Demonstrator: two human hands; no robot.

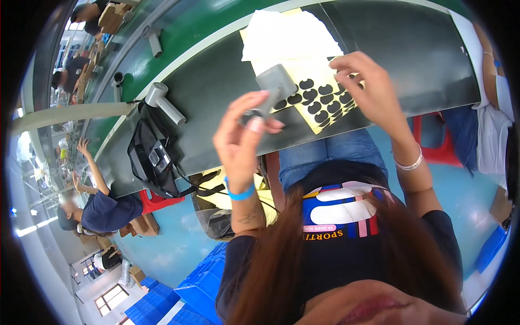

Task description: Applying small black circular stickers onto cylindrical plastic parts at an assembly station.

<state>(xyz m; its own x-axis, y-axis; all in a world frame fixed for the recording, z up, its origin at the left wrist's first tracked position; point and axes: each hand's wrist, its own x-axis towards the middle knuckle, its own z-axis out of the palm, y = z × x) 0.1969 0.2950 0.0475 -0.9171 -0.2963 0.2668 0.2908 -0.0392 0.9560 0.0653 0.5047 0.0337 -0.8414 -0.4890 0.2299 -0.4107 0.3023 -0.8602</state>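
Observation:
My left hand (pixel 238 135) is closed around the handle of a grey hair dryer (pixel 275 78). The dryer's wide head points away from me, over the table. To the right, my right hand (pixel 371 86) hovers above a yellow sheet of black stickers (pixel 317 114), thumb and forefinger apart. I make out nothing held between those fingers. The stickers are small, dark and rounded, set in rows; the right hand covers some of them. Behind the sheet lie white and pale yellow papers (pixel 290 38) in a loose pile.
Left on the dark table (pixel 211 81) are another grey hair dryer (pixel 165 103) and a black bag (pixel 151 151) with a cable. More dryers, one of them here (pixel 154 42), rest on the green surface beyond. A person (pixel 105 208) sits at left; another sits at far right.

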